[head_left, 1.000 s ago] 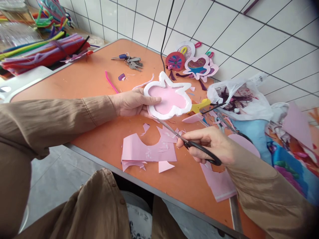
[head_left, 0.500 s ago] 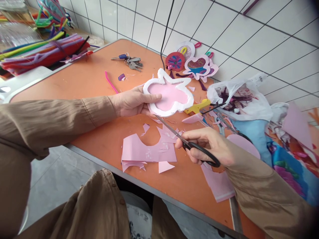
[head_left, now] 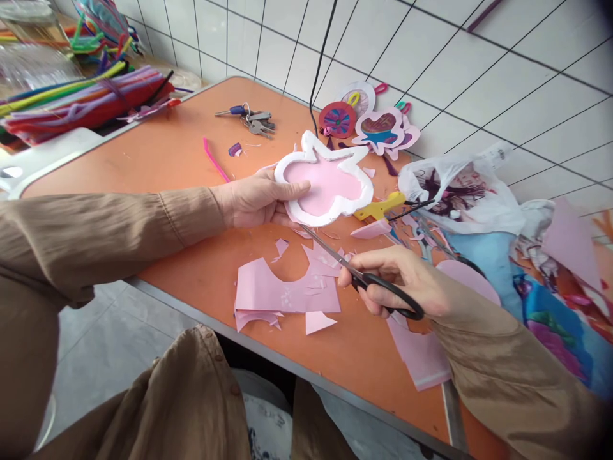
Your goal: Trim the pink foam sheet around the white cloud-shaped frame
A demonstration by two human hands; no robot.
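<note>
My left hand [head_left: 262, 195] grips a flower-like cutout [head_left: 325, 185] with a pink middle and a thick white padded border, thumb on top and fingers beneath. My right hand [head_left: 393, 278] is closed around the black handles of a pair of scissors [head_left: 357, 275]. The blades point up and left, their tips by the lower edge of the cutout; whether they touch it I cannot tell. Below lie a cut pink sheet [head_left: 275, 294] and a loose pink scrap [head_left: 318, 322] on the orange table [head_left: 182, 255].
Keys [head_left: 253, 120] and a pink pipe cleaner [head_left: 215, 160] lie farther back. Finished-looking ornaments [head_left: 380, 130] rest against the tiled wall. At right are a yellow glue gun [head_left: 380, 207], a white plastic bag [head_left: 498, 207] and pink paper [head_left: 421, 358]. Bundled pipe cleaners [head_left: 90, 102] sit at left.
</note>
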